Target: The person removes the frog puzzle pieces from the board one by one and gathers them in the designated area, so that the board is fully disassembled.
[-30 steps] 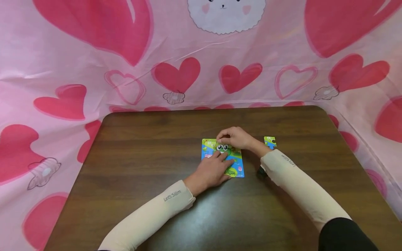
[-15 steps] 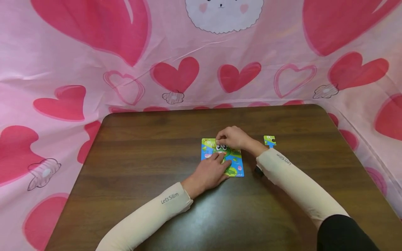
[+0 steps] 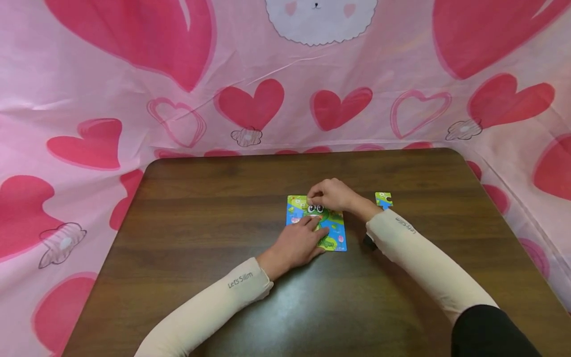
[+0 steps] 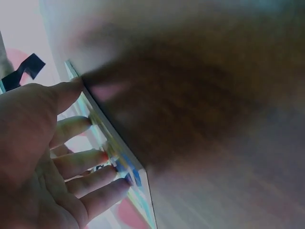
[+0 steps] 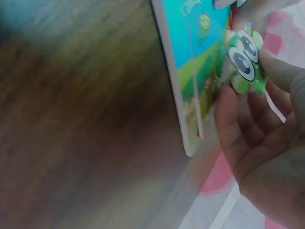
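Note:
A frog jigsaw puzzle (image 3: 340,242) in blue and green lies in its flat tray (image 5: 177,102) at the middle of the table. My left hand (image 3: 296,244) rests on the puzzle's lower left part with its fingers spread. In the left wrist view, the thumb of that hand (image 4: 33,138) is at the tray's edge (image 4: 114,133). Over the far edge of the puzzle, my right hand (image 3: 334,195) pinches a puzzle piece (image 5: 247,59) with the frog's two eyes between thumb and fingers. The piece stands tilted against its neighbours in the right wrist view.
One loose puzzle piece (image 3: 383,199), green and blue with a notch, lies on the brown table (image 3: 200,213) beyond the right forearm. A pink cloth with red hearts (image 3: 250,104) hangs behind the table and along its sides.
The left hand has shifted slightly down and left, its fingers drawn closer together, showing more of the frog. The right hand keeps its pinch at nearly the same spot.

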`<state>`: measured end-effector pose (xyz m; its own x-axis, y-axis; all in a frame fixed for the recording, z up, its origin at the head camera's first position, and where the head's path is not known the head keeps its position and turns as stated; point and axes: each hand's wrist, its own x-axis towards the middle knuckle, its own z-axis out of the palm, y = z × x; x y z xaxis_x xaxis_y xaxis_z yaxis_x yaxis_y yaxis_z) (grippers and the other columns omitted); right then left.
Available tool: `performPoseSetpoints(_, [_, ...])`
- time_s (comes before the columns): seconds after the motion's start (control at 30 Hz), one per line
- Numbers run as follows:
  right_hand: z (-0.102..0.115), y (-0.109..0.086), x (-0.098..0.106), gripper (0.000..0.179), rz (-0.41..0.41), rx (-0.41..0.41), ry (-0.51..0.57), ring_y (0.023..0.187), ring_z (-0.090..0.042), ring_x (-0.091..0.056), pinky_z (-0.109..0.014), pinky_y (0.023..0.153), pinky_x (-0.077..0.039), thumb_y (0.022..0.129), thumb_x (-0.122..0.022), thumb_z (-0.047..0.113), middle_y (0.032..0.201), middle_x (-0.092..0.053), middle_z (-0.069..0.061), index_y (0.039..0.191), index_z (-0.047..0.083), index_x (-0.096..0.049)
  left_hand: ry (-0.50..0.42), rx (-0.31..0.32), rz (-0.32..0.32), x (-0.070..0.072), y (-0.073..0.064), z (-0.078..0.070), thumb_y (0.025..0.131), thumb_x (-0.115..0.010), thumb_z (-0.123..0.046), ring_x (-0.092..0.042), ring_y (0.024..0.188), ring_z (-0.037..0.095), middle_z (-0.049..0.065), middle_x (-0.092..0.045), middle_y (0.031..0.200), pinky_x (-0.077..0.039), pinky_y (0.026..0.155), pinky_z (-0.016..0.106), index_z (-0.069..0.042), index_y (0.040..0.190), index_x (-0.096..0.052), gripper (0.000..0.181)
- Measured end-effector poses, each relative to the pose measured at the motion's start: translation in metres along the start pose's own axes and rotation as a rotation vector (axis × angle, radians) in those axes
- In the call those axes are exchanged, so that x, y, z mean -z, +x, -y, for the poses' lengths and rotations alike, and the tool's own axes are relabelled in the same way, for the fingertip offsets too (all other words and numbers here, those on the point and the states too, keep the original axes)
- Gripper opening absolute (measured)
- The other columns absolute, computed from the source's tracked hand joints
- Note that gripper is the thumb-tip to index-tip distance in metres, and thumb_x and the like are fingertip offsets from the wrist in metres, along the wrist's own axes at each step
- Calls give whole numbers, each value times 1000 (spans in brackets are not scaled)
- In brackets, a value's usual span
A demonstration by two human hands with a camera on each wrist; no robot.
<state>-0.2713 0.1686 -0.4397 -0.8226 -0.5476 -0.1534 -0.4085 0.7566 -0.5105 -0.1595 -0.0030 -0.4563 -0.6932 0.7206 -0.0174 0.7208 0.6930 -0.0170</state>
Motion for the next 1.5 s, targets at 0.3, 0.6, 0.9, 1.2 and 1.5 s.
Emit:
performPoseSetpoints(0.3, [-1, 2, -1, 16, -4, -91, -69, 77, -15, -59, -34, 77, -50, 96, -70, 32, 89, -74, 5, 95, 19, -79, -5, -4, 0, -2, -1, 0, 98, -60, -52, -50, 138, 23, 6, -51, 152, -57, 94, 38, -25, 143, -57, 53])
performPoseSetpoints(0.6, [7, 3, -4, 19, 14, -197, -99, 79, -17, -60, -36, 75, -48, 96, -69, 38, 93, -75, 5, 98, 22, -79, -8, -2, 9, -2, -1, 1, 98, -61, -52, -52, 137, 22, 5, -53, 151, -58, 91, 39, -26, 143, -59, 52])
performPoseSetpoints(0.9, [2, 4, -1, 23, 39, -221, 11, 70, -15, -58, -31, 69, -46, 95, -71, 36, 74, -66, 3, 86, 16, -77, -29, 1, -9, -2, -2, -1, 96, -64, -51, -52, 137, 22, 5, -53, 151, -59, 90, 40, -26, 141, -60, 51])
performPoseSetpoints(1.2, [3, -4, 3, 11, 25, -113, 98, 63, -15, -56, -29, 61, -47, 94, -72, 29, 78, -69, 4, 87, 20, -76, -69, 32, 39, 2, 2, -2, 96, -65, -51, -53, 137, 25, 6, -54, 151, -53, 102, 41, -26, 139, -62, 50])
performPoseSetpoints(1.5, [3, -8, 1, 10, -8, -10, 19, 74, -15, -57, -33, 73, -47, 98, -67, 26, 93, -73, 4, 100, 21, -76, -76, 32, 41, 1, 1, 0, 96, -65, -50, -53, 137, 25, 6, -54, 150, -55, 99, 41, -26, 139, -61, 50])
